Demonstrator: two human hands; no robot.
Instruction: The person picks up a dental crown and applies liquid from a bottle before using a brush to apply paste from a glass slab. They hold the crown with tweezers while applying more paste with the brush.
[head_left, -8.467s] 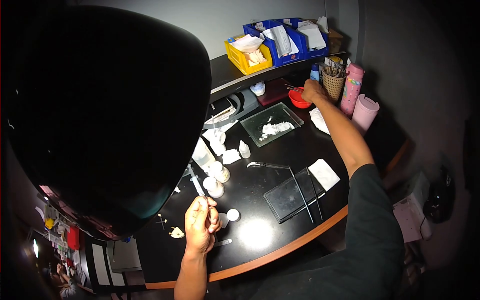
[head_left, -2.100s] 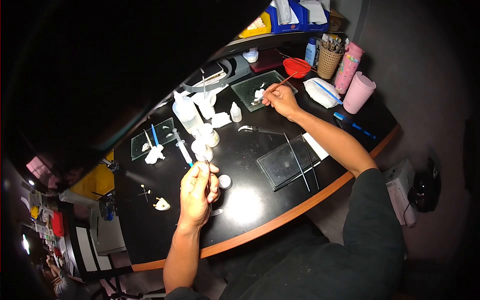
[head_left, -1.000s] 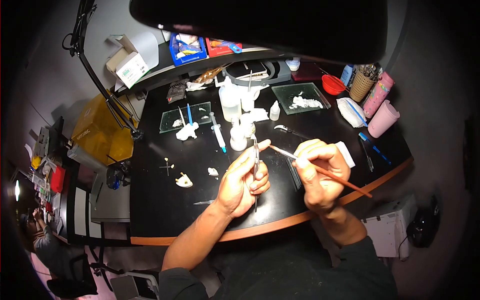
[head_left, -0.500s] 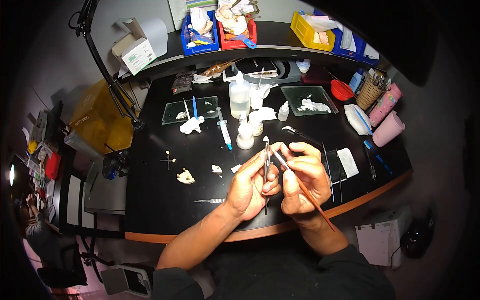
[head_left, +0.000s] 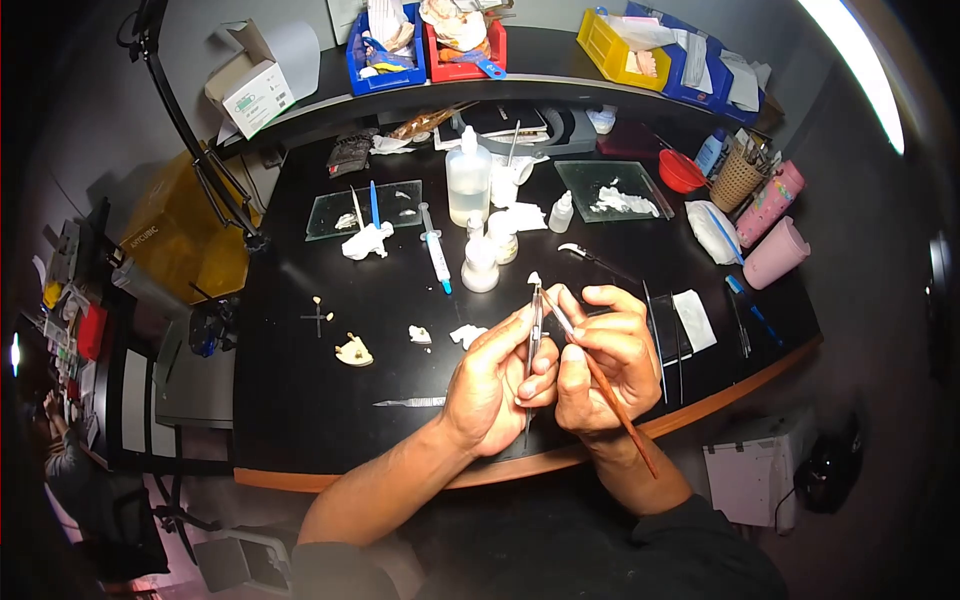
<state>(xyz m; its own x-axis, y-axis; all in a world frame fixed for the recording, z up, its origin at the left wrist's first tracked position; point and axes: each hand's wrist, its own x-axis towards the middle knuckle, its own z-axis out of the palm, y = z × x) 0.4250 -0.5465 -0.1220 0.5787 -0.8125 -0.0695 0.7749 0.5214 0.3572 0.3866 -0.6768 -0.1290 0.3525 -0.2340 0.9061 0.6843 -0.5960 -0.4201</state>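
My left hand is closed around upright metal tweezers, which hold a small whitish piece at their top. Close on its right, my right hand pinches a thin brush with a reddish-brown handle. The brush's upper end points up and left toward the small piece; whether it touches is too small to tell. Left of my hands, a cream-coloured piece and smaller white pieces lie on the black table. A metal carving tool lies beside my left wrist.
Behind my hands stand a large clear bottle, a white jar and a syringe. Two glass plates lie farther back. A pink cup stands at the right. A person sits at far left.
The view has shifted slightly, so the table's things appear a little farther left. The brush's upper end now points closer to the small piece. Both hands keep their holds.
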